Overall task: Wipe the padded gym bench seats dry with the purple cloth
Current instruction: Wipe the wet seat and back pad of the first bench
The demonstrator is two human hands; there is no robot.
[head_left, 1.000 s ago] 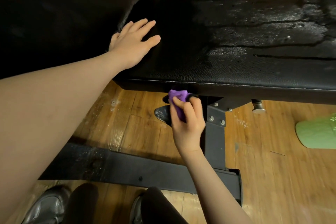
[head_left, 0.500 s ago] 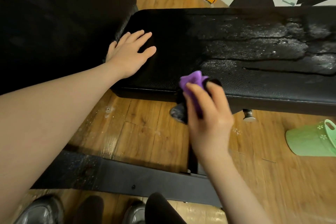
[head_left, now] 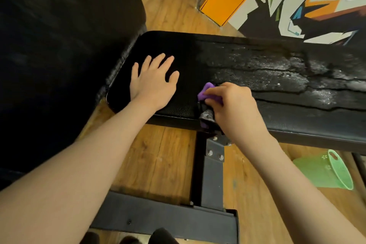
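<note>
Purple cloth (head_left: 208,93): soft, crumpled fabric bunched in the right hand (head_left: 233,109), with a darker, greyish fold hanging below the fingers; it sits at the near edge of the bench seat (head_left: 247,69).
Right hand: fingers curled, pinching the cloth between thumb and fingertips.
Left hand (head_left: 153,82): flat, fingers spread and straight, palm pressing the seat just left of the grip.
Bench seat: black padded vinyl, rounded corner, fine pebbled grain. Left of the grip it looks matte; right of it, glistening streaks and patches, probably water.
Second pad (head_left: 59,45): large, dark, well left of the grip; its surface is too dim to read.
Frame (head_left: 213,174): grey steel post with bolts, directly below the grip.
Floor (head_left: 164,156): wood planks.
Green basket (head_left: 326,170): plastic, tipped on its side, lower right of the grip.
</note>
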